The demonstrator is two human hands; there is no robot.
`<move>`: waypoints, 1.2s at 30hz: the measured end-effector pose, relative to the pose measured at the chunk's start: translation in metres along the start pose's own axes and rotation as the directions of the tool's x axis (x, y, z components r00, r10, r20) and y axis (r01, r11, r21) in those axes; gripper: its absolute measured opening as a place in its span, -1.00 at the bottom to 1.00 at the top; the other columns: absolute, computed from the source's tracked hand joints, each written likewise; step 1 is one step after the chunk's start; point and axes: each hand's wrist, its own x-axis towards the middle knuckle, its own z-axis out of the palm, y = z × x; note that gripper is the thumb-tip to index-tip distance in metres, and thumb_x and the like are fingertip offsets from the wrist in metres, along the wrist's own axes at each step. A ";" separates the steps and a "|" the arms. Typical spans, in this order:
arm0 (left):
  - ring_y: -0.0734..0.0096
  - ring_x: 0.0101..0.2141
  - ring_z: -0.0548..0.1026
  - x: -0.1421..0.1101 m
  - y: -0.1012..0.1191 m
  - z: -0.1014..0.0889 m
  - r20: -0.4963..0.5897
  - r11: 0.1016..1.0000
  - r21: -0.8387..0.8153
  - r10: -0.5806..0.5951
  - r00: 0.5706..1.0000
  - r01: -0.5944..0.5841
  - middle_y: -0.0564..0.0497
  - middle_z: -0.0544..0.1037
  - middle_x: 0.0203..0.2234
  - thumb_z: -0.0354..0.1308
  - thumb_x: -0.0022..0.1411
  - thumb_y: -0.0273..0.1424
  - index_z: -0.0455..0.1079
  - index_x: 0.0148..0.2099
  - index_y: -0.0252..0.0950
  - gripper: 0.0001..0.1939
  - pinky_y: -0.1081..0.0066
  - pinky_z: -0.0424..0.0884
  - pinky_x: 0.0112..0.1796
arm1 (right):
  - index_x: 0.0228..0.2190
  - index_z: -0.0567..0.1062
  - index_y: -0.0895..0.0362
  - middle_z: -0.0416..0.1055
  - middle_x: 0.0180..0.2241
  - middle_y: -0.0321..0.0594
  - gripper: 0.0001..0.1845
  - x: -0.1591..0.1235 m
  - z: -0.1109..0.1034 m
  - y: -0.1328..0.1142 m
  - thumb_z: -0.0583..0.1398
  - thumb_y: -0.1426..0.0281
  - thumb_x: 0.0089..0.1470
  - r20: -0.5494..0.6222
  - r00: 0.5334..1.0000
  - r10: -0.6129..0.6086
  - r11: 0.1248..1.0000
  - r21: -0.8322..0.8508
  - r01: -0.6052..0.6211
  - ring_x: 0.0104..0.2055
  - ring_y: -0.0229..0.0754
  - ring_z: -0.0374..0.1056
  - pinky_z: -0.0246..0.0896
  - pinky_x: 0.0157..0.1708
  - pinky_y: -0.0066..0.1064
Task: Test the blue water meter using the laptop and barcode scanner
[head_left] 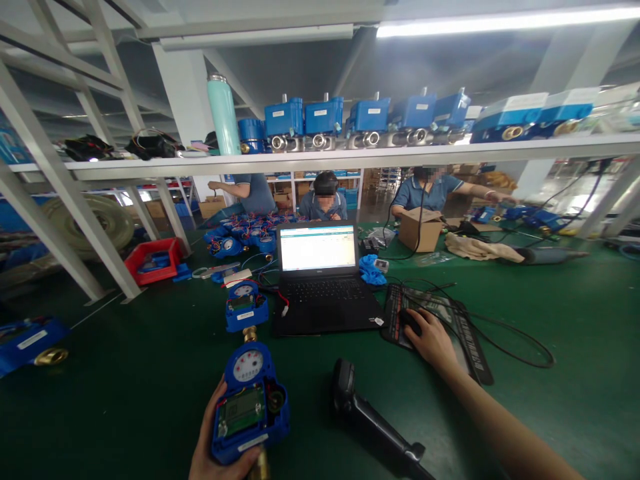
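Observation:
My left hand (213,440) grips a blue water meter (250,407) by its lower left side. The meter has a round dial, a small display with a green circuit board, and brass pipe ends. My right hand (431,335) rests over a black computer mouse (410,321) on a patterned mouse pad (473,333). Just beyond the held meter lies a second blue water meter (246,310) with red wires. An open laptop (320,293) with a lit screen stands between my hands, further back. Nearer me is a black barcode scanner (373,417).
A red bin (154,260) and a pile of blue meters (240,233) are at the back left. A cardboard box (420,230) and a cloth (480,248) lie back right. Overhead, a shelf (320,160) bears blue meters and a bottle (223,113). Several co-workers sit opposite.

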 end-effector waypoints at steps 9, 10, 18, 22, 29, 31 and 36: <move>-0.22 0.17 0.22 -0.002 0.005 0.003 -0.008 1.000 -0.011 -0.018 1.000 0.018 -0.07 0.06 0.29 0.48 -0.35 -0.09 0.06 0.25 -0.07 0.11 -0.02 0.40 0.09 | 0.04 0.42 0.21 0.26 0.08 0.10 -0.52 0.000 0.000 0.000 0.05 0.26 0.15 -0.004 1.000 0.001 1.000 0.000 -0.001 0.07 0.16 0.26 0.25 0.08 -0.02; -0.22 0.16 0.23 -0.002 0.006 0.003 -0.015 1.000 -0.019 -0.017 1.000 0.017 -0.08 0.08 0.28 0.48 -0.36 -0.09 0.07 0.24 -0.08 0.11 -0.02 0.39 0.09 | 0.05 0.41 0.21 0.25 0.09 0.11 -0.52 0.000 0.001 0.000 0.05 0.25 0.16 -0.001 1.000 -0.002 1.000 -0.001 0.002 0.08 0.16 0.25 0.24 0.08 -0.02; -0.21 0.14 0.27 -0.002 0.003 0.005 -0.038 0.999 -0.034 0.022 0.999 -0.023 -0.06 0.16 0.25 0.50 -0.40 -0.12 0.14 0.21 -0.08 0.08 0.01 0.39 0.11 | 0.06 0.41 0.22 0.25 0.09 0.12 -0.50 0.000 0.002 0.004 0.03 0.25 0.16 0.014 0.999 -0.043 0.999 -0.001 0.043 0.07 0.17 0.26 0.25 0.07 -0.02; -0.21 0.13 0.26 0.000 0.002 0.000 0.019 1.000 0.019 -0.004 1.000 0.003 -0.10 0.10 0.26 0.47 -0.28 -0.13 0.06 0.26 -0.07 0.06 -0.02 0.45 0.01 | 0.08 0.40 0.17 0.24 0.11 0.08 -0.50 0.001 -0.001 0.002 0.04 0.25 0.16 0.032 0.998 -0.045 0.999 0.006 0.045 0.08 0.17 0.24 0.25 0.07 0.01; -0.19 0.13 0.27 0.001 -0.007 -0.001 0.034 0.996 -0.019 0.089 0.995 -0.088 -0.18 0.13 0.24 0.47 -0.23 -0.18 0.05 0.28 -0.15 0.06 0.11 0.52 -0.07 | -0.02 0.43 0.13 0.38 -0.02 0.01 -0.52 -0.037 -0.044 -0.069 0.04 0.11 0.16 -0.074 0.992 -0.103 0.975 0.190 0.115 0.06 0.16 0.28 0.25 0.06 0.04; -0.14 0.15 0.26 0.002 -0.009 0.000 0.039 0.991 -0.034 0.127 0.991 -0.126 -0.17 0.14 0.24 0.48 -0.24 -0.19 0.09 0.26 -0.17 0.03 0.14 0.48 -0.01 | -0.04 0.44 0.04 0.44 -0.11 -0.08 -0.54 -0.069 -0.054 -0.099 0.05 0.05 0.17 0.159 0.972 -0.174 0.942 0.314 0.117 -0.11 0.05 0.41 0.40 -0.10 -0.11; -0.12 0.18 0.23 0.003 -0.014 -0.003 0.051 0.986 -0.044 0.165 0.985 -0.163 -0.15 0.14 0.25 0.48 -0.20 -0.22 0.13 0.24 -0.16 -0.03 0.09 0.39 0.09 | 0.10 0.34 0.16 0.43 -0.08 0.02 -0.33 -0.131 -0.060 -0.147 0.23 0.26 -0.08 0.408 0.877 -0.253 0.948 0.284 0.142 -0.07 0.13 0.41 0.38 -0.06 -0.06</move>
